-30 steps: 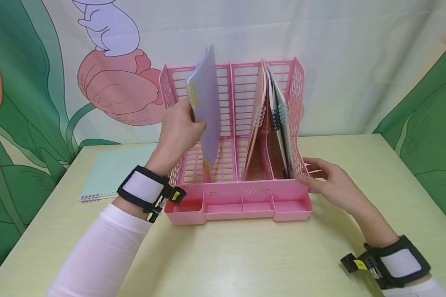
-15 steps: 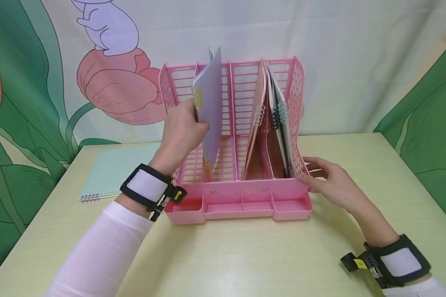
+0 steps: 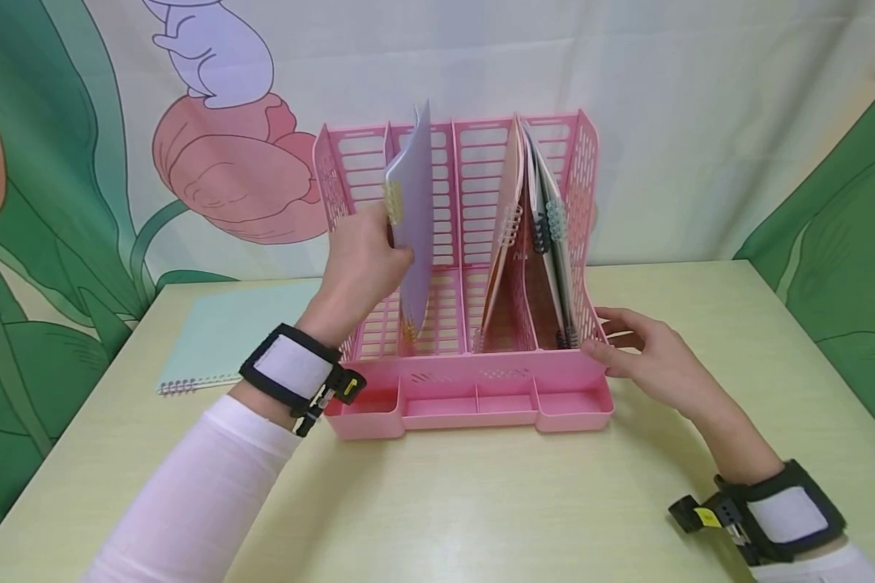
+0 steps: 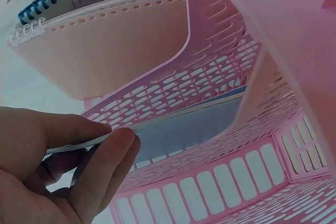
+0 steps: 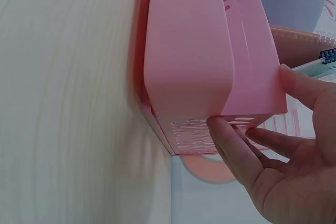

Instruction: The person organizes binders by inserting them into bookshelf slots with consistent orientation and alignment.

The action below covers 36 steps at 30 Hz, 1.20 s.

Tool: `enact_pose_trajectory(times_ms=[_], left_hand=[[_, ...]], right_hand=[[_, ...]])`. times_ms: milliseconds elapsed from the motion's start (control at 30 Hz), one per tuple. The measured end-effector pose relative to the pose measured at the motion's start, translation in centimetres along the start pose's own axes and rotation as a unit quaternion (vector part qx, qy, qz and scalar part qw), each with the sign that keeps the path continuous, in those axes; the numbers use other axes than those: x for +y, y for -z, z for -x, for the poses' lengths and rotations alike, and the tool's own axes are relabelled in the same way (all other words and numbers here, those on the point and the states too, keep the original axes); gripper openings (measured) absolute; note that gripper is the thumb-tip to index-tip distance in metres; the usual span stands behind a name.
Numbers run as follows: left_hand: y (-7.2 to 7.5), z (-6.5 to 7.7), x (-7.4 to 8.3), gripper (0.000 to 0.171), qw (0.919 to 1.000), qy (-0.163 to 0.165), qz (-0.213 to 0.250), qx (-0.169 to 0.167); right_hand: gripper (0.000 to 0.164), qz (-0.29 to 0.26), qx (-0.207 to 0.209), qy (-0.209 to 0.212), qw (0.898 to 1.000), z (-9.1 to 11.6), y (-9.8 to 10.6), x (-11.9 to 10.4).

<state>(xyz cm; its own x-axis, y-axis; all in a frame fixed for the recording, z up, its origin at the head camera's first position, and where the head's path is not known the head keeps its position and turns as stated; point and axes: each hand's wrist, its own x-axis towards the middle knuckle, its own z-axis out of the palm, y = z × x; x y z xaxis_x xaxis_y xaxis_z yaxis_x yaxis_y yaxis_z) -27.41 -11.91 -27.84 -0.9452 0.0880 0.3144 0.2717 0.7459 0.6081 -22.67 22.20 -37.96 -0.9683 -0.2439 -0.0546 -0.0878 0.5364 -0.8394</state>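
Observation:
My left hand pinches a lavender spiral notebook by its coil edge, thumb on one face and fingers on the other. The notebook stands upright in a left-middle slot of a pink desk file rack, its lower coils close behind the front wall. In the left wrist view, the notebook's blue-grey cover lies beside a perforated divider. My right hand holds the rack's front right corner. Seen from the right wrist, the thumb rests on the front wall's upper edge and the fingers touch the side.
Several spiral notebooks lean in the rack's right slots, one with a peach cover. A mint spiral notebook lies flat on the table, left of the rack. Shallow trays run along the rack's front. A printed curtain hangs behind.
My left hand has shifted slightly right, and the lavender notebook has moved right and sunk lower in its slot. The right hand has stayed at the rack's corner.

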Motion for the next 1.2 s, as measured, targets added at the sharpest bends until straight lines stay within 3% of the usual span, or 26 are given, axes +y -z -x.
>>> enact_pose_trajectory(times_ms=[267,600,833,1067,1200], left_hand=[[-0.7,0.0,-0.1,0.040,0.9995,-0.002,-0.031,-0.004],[-1.2,0.0,-0.6,0.034,0.9991,-0.009,-0.040,-0.008],[-1.4,0.1,-0.6,0.040,0.9994,0.002,-0.030,-0.015],[-1.7,0.1,-0.4,0.026,0.9981,0.000,-0.058,-0.021],[-1.8,0.0,-0.3,0.030,0.9980,-0.004,-0.058,-0.025]], right_hand=[[0.076,0.002,0.001,0.003,1.000,0.0,0.0,-0.1],[0.075,-0.004,-0.001,0.004,1.000,0.0,0.0,0.2],[0.074,-0.002,0.000,0.004,1.000,0.0,0.0,0.1],[0.075,-0.003,0.000,0.001,1.000,0.1,0.0,0.0],[0.075,-0.003,0.000,0.004,1.000,0.0,0.0,-0.1]])
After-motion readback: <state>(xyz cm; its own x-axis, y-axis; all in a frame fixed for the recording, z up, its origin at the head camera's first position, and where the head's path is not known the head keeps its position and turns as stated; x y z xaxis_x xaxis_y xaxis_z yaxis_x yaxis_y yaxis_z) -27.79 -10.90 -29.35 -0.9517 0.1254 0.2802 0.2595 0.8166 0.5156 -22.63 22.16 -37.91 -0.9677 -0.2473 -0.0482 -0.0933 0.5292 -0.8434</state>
